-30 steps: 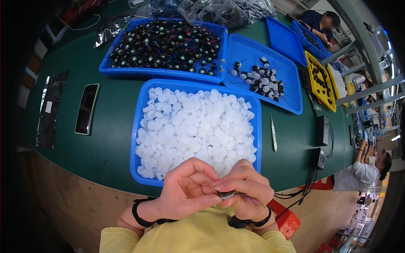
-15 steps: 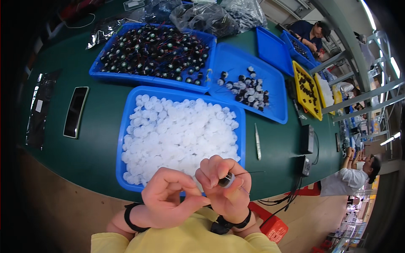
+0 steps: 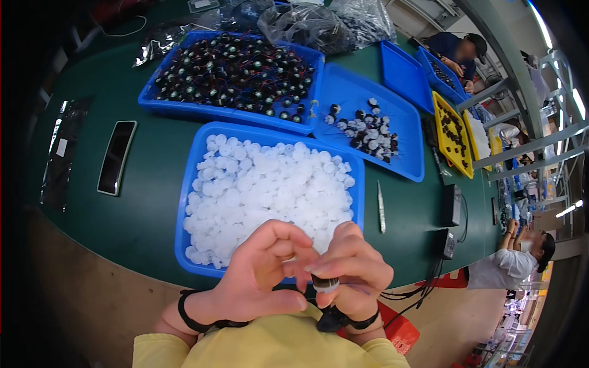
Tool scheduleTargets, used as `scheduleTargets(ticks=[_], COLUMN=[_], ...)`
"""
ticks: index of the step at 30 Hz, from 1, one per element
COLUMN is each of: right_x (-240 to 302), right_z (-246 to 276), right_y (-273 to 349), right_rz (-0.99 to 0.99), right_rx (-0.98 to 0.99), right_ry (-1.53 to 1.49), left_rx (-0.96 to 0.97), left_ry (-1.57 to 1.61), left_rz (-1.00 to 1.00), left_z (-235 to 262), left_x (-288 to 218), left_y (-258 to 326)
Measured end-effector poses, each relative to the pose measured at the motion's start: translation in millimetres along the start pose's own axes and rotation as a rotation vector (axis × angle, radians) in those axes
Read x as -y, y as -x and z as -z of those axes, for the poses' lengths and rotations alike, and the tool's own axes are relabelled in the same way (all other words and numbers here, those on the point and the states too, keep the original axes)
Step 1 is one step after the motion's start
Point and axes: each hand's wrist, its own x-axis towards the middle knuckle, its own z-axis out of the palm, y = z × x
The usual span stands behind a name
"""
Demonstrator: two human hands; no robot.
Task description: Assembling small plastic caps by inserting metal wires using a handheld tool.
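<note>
My right hand (image 3: 356, 267) pinches a small black cylindrical part with a translucent white cap (image 3: 325, 283) between thumb and fingers, the cap end facing down toward me. A thin wire trails from it beside the palm. My left hand (image 3: 264, 270) is just left of that part, its thumb and fingers apart; I cannot tell whether a fingertip touches it. Both hands are over the near edge of a blue tray (image 3: 183, 227) heaped with white translucent plastic caps (image 3: 270, 190).
Behind stands a blue bin (image 3: 227, 115) of black wired parts (image 3: 233, 73). Right of it, a blue tray (image 3: 408, 147) holds capped parts (image 3: 371, 132). Tweezers (image 3: 381, 208), a phone (image 3: 116, 158), black boxes (image 3: 451, 205) with cables and a yellow tray (image 3: 463, 165) lie around. Two co-workers sit rightward.
My left hand has opened from a pinch, its fingers spreading. My right hand has turned the part so its cap points downward. The view has shifted slightly.
</note>
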Motion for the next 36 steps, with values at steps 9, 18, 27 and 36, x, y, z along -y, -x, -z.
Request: scheduleTargets(ticks=[9,18,27,36], right_x=[9.4,17.5,12.4,-19.0], right_z=[-2.1,-1.3,1.3,61.7], right_y=[-1.7,4.8,5.0,5.6], right_rz=[0.069,0.243,0.062,0.005], right_rx=[0.026,0.036,-0.005,-0.365], right_ry=[0.299,0.745,0.412,0.496], left_rx=[0.073,0.069,0.090,-0.284], left_ry=[0.130,0.146,0.199,-0.423], left_rz=[0.087,0.155,0.210,0.095], left_z=[6.0,11.4,9.4,35.4], left_x=[-0.1,6.2,9.8,-31.1], left_y=[1.0,-3.9,-8.1,3.8])
